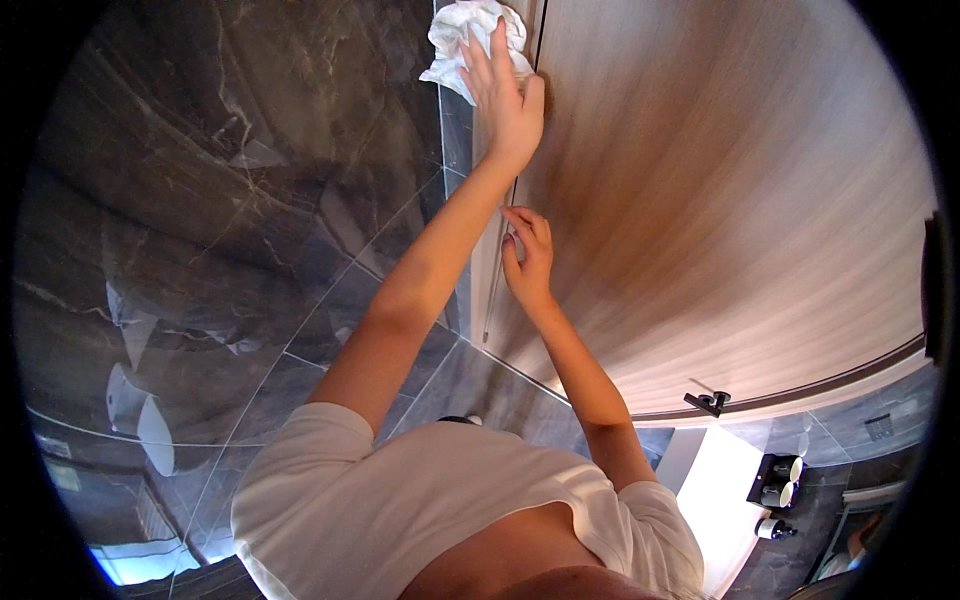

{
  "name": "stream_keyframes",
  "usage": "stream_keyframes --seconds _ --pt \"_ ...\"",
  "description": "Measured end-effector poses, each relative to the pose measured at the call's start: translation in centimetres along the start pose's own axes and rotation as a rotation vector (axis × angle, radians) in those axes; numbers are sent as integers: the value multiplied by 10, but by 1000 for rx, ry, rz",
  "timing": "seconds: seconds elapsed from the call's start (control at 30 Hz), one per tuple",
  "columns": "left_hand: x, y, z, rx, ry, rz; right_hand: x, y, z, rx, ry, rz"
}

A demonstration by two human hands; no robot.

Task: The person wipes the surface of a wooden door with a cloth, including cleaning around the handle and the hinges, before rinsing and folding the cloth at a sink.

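A crumpled white cloth is at the top of the view, against the edge strip between the dark marbled wall and the door frame. My left hand lies over it with fingers spread, holding it to the surface; part of the cloth is hidden beneath. Lower down, my right hand is by the gap between the frame and a wood-grain door. Its fingers are loosely curved and apart, with nothing in them. Whether its fingertips touch the frame I cannot tell.
A black lever handle sticks out from the door. At the lower right, a white counter bears a black tray with cups and a pump bottle. Grey tiles cover the floor. The glossy wall shows reflections.
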State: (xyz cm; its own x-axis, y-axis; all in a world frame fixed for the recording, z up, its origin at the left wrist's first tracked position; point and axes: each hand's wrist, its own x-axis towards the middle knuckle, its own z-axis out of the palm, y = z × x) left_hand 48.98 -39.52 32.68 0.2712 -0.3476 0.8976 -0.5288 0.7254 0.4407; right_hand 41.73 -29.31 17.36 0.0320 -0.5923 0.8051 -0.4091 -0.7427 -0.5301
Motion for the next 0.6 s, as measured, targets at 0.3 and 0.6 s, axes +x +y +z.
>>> stream_keyframes --seconds 0.3,0.6 --pt "3 15 -3 -88 71 28 -17 1 -3 -27 -15 31" --pt "-128 -17 -19 -42 -173 -25 -36 9 -19 46 118 164"
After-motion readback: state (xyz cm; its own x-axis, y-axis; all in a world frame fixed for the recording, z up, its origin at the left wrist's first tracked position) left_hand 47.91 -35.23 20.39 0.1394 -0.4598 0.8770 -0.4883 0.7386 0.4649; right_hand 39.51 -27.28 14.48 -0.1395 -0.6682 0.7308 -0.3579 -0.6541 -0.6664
